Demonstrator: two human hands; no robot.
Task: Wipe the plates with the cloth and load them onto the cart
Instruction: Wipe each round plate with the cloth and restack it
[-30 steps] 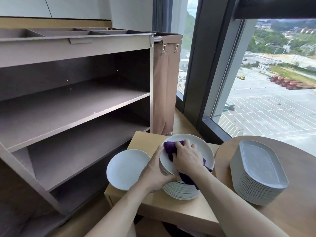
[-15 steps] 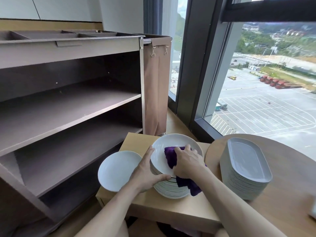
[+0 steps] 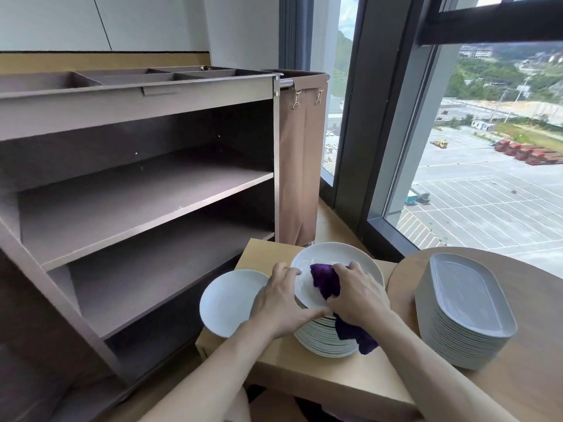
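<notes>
Two hands are working on one plate; head view only. On the near-left rim of the top plate [image 3: 335, 254] the left hand [image 3: 280, 303] is gripping, fingers curling over the edge and thumb lying along the near side. Meanwhile the right hand [image 3: 356, 295] is clutching the purple cloth [image 3: 326, 280] and pressing it onto the plate's middle, with a tail of it hanging over the near side of the stack [image 3: 323, 339]. That top plate is sitting on the stack, on the small table [image 3: 304, 370], straight ahead of the person. Left of it and farther off, the cart [image 3: 158, 220] is standing with its shelves opening toward the table, so loading is going to run leftward and away, and the left hand is lying nearer. Being round, the plate is offering no long axis to align. Judgement: wiping is under way, loading not yet begun. It is looking white, shallow and glossy, showing no soil. Just left, the lone plate [image 3: 228, 303] is lying beside the stack; whether touching, cannot tell. Well to the right, the oval plates [image 3: 469, 303] are sitting stacked on the round table [image 3: 542, 360].
</notes>
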